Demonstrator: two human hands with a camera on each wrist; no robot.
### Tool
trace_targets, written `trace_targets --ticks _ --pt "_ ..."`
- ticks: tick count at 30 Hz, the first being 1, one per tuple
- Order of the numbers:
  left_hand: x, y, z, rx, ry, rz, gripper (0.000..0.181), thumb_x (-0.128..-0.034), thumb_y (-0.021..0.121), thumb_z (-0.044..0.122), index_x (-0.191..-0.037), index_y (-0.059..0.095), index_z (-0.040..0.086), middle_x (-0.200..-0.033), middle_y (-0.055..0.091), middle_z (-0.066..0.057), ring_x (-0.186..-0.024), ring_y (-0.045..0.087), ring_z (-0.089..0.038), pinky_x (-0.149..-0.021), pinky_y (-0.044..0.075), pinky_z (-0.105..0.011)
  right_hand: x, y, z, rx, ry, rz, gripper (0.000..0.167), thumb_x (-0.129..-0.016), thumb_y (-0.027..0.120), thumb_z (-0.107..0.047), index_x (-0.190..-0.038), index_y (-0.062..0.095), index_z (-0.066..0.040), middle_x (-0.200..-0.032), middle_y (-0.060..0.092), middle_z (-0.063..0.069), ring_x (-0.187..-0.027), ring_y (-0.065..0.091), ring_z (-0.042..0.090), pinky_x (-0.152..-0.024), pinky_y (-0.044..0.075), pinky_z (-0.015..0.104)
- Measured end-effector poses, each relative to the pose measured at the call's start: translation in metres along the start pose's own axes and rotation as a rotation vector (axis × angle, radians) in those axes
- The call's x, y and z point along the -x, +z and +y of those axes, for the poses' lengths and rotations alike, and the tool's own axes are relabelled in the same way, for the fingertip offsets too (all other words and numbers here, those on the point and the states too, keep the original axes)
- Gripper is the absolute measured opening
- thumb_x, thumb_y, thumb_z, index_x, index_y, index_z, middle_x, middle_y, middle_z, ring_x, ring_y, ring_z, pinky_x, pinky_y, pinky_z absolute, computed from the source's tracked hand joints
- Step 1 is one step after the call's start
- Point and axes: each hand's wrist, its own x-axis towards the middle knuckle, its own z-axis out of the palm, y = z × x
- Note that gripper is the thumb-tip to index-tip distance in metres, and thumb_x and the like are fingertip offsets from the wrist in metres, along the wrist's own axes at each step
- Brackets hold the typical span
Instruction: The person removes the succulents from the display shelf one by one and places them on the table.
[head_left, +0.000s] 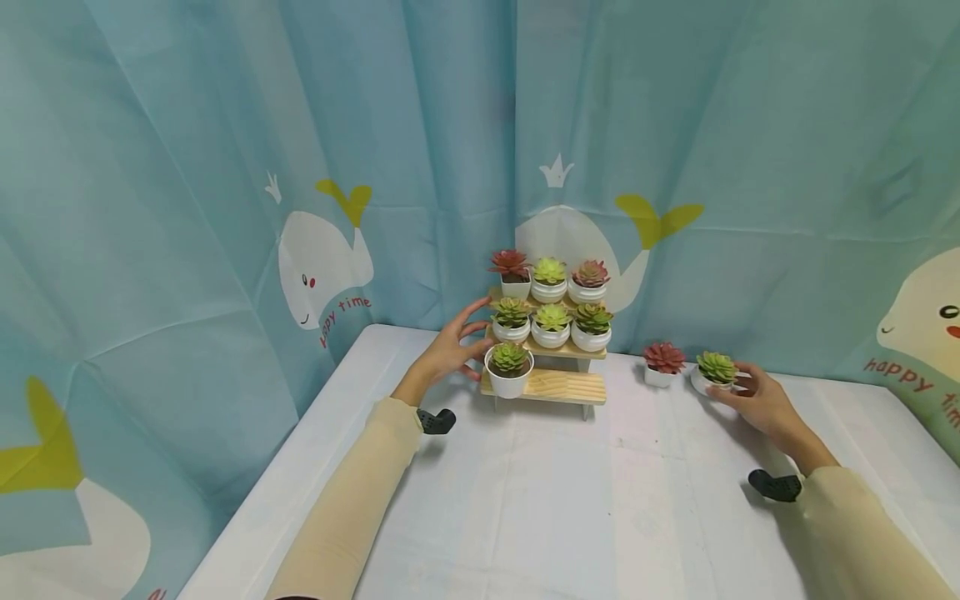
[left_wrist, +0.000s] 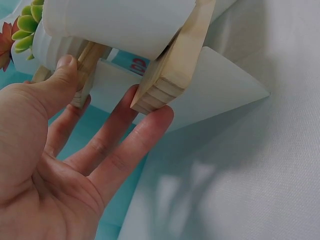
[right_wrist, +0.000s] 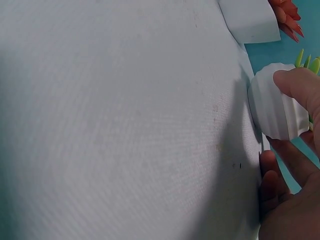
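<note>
A three-tier wooden plant stand (head_left: pixel 566 386) with white side supports stands at the back of the table. My left hand (head_left: pixel 450 352) holds its left end; in the left wrist view the thumb lies on the middle board and two fingertips touch the end of the lowest board (left_wrist: pixel 170 82). Close to that hand, a green succulent in a white pot (head_left: pixel 510 383) sits on the lowest tier. To the right, my right hand (head_left: pixel 761 408) grips another green succulent in a round, ribbed white pot (right_wrist: pixel 272 102), thumb on the pot's side. Whether this pot touches the table is unclear.
Three potted succulents stand on the top tier, including a red one (head_left: pixel 510 263), and three on the middle tier, including a dark green one (head_left: pixel 592 320). A red succulent in a square white pot (head_left: pixel 660 377) stands between stand and right hand. A blue curtain (head_left: pixel 465 125) hangs behind.
</note>
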Motion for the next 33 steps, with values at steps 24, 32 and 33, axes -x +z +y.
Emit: trace_targets --ticks 24,32,33 --pt "-0.002 0.000 -0.002 0.011 -0.011 0.000 0.076 -0.1021 0.066 0.010 -0.160 0.031 0.044 -0.160 0.039 -0.015 -0.082 0.071 -0.030 -0.059 0.063 -0.049 0.015 -0.028 -0.022 0.121 -0.099 -0.129 0.103 -0.101 0.067 -0.044 -0.160 -0.001 0.006 -0.148 0.029 0.046 -0.130 0.039 0.063 -0.094 0.048 0.068" --pt "-0.003 0.000 -0.003 0.011 -0.005 -0.004 0.075 -0.1022 0.066 0.012 -0.160 0.030 0.043 -0.161 0.038 -0.016 -0.080 0.071 -0.028 -0.060 0.063 -0.052 0.023 -0.044 -0.037 0.180 -0.179 -0.140 0.097 -0.101 0.069 -0.037 -0.160 0.004 0.004 -0.147 0.032 0.045 -0.124 0.048 0.062 -0.087 0.055 0.060" --pt "-0.002 -0.001 -0.003 0.010 -0.005 -0.003 0.075 -0.1023 0.066 0.012 -0.161 0.030 0.043 -0.161 0.038 -0.016 -0.080 0.071 -0.028 -0.060 0.063 -0.052 0.024 -0.046 -0.039 0.187 -0.189 -0.137 0.096 -0.101 0.069 -0.036 -0.160 0.005 0.004 -0.147 0.032 0.045 -0.123 0.049 0.062 -0.087 0.055 0.059"
